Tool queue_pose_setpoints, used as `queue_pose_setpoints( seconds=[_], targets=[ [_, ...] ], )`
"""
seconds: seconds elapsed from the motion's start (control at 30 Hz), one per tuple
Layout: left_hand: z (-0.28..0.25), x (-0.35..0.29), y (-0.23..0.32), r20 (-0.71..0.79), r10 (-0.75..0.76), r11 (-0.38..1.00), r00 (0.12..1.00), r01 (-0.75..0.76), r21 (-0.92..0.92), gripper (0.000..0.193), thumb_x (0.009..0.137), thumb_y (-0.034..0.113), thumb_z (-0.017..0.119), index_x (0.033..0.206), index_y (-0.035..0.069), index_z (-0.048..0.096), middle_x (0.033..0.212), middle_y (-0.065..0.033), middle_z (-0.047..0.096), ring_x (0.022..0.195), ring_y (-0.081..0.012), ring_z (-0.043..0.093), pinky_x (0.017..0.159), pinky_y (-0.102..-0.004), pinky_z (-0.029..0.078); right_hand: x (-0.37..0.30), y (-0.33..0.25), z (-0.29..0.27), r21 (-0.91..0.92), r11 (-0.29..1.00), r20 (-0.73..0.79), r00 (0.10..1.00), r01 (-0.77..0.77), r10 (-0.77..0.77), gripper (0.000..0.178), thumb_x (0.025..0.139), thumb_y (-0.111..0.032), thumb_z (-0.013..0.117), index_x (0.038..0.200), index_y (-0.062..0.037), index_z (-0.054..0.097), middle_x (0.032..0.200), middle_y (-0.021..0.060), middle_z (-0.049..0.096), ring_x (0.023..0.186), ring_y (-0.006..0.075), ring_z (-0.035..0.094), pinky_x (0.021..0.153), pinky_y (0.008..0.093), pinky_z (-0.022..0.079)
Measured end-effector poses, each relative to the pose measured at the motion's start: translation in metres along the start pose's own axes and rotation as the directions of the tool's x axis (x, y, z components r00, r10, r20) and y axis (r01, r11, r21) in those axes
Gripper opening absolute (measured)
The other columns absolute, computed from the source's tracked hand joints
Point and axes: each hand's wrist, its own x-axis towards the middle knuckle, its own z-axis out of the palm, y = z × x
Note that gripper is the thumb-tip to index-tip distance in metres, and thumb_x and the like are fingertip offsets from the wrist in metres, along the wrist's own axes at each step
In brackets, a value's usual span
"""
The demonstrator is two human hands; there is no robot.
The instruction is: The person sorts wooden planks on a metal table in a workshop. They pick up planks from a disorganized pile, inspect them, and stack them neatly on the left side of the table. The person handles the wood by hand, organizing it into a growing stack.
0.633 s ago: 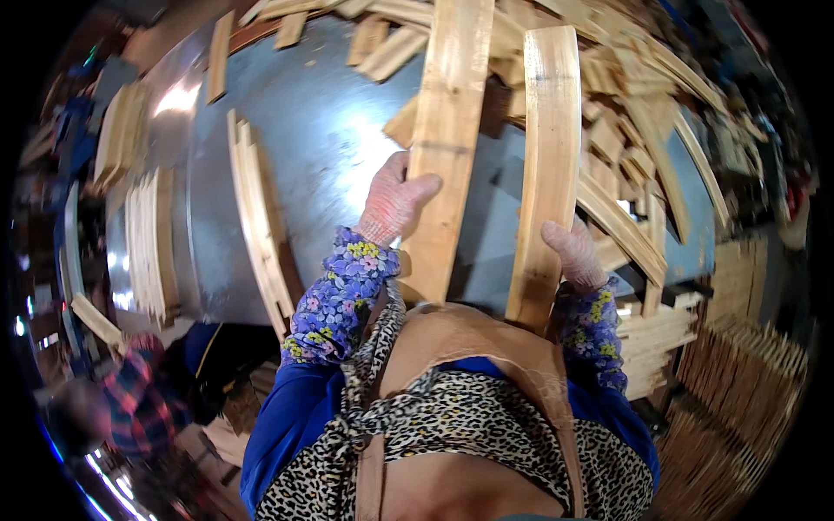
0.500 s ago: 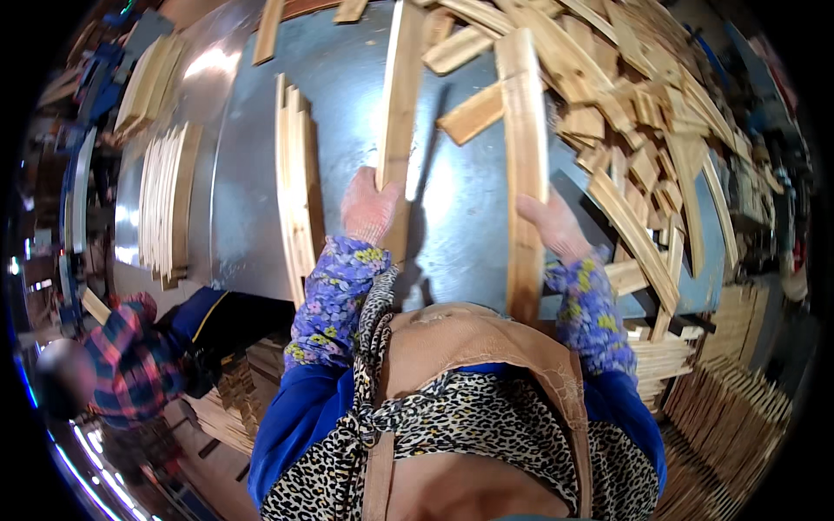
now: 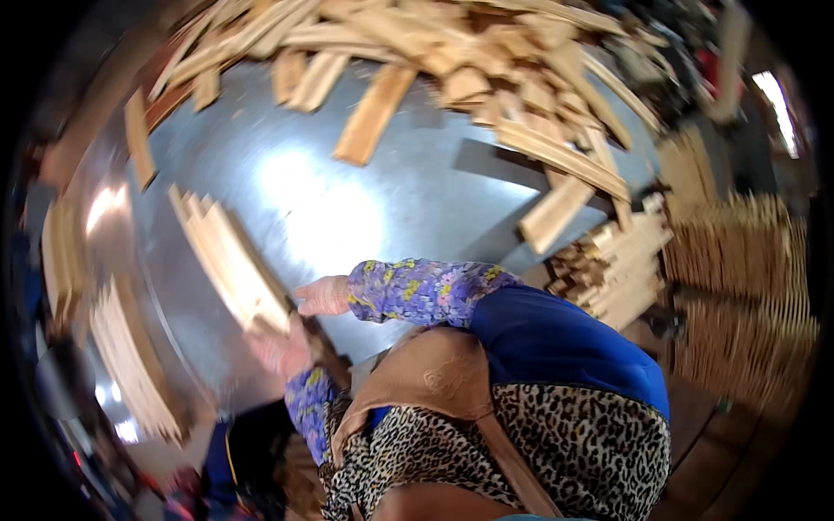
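A stack of long, pale wooden boards (image 3: 228, 260) lies slanted on the metal tabletop to the left. At its near end my left hand (image 3: 282, 349) is closed around the board ends, its thumb on the right. Reaching across my body, my right hand (image 3: 325, 297) presses against the right side of the same stack near that end, fingers curled and pointing left. Both hands seem to wear thin pinkish gloves under flowered sleeves. Motion blurs the fingers somewhat, and the undersides of the boards are hidden.
Loose boards and offcuts (image 3: 521, 78) are heaped along the far and right sides of the shiny metal table (image 3: 417, 208). Another board stack (image 3: 130, 356) stands at the left edge. Stacked slats (image 3: 738, 252) rise at the right. A person's dark trousers (image 3: 252, 460) show at lower left.
My body and view have turned left. Both hands have moved from two separate upright-held planks to the stack on the left. The two planks are no longer apart in my hands.
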Motion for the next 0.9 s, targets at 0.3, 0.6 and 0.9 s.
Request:
queue_pose_setpoints(
  seconds=[0.3,0.6,0.9],
  targets=[
    [-0.058,-0.023,0.198,0.246,0.279,0.679,0.928,-0.009,-0.734,0.089,0.097,0.05,0.072,0.164,-0.003,0.045,0.162,-0.0304,0.05,0.149,-0.0446,0.05,0.126,-0.0495,0.039,-0.374,0.118,-0.327,-0.364,0.599,-0.867,0.495,-0.713,0.063,0.091,0.086,-0.045,0.082,0.161,-0.0061,0.049,0.148,0.0243,0.065,0.139,0.0424,0.061,0.12,0.0501,0.047],
    [-0.043,-0.145,0.534,0.751,0.646,0.717,-0.134,-0.229,-0.658,0.061,0.096,0.042,0.079,0.138,-0.002,0.072,0.117,-0.0175,0.08,0.102,-0.0278,0.076,0.095,-0.0405,0.057,-0.428,0.158,-0.417,-0.369,0.559,-0.654,0.635,-0.743,0.412,0.077,0.08,-0.049,0.083,0.142,-0.0099,0.057,0.123,0.0274,0.07,0.126,0.0435,0.068,0.102,0.0551,0.056],
    [-0.102,-0.067,0.306,0.667,0.555,0.493,0.498,0.449,-0.745,0.052,0.088,0.024,0.089,0.128,-0.004,0.069,0.115,-0.0135,0.077,0.101,-0.0217,0.074,0.085,-0.0377,0.062,-0.485,0.155,-0.417,0.205,0.971,-0.783,0.617,0.125,0.086,0.111,0.085,-0.052,0.09,0.168,-0.0005,0.037,0.159,0.0265,0.056,0.148,0.0347,0.054,0.123,0.042,0.043]
  ],
)
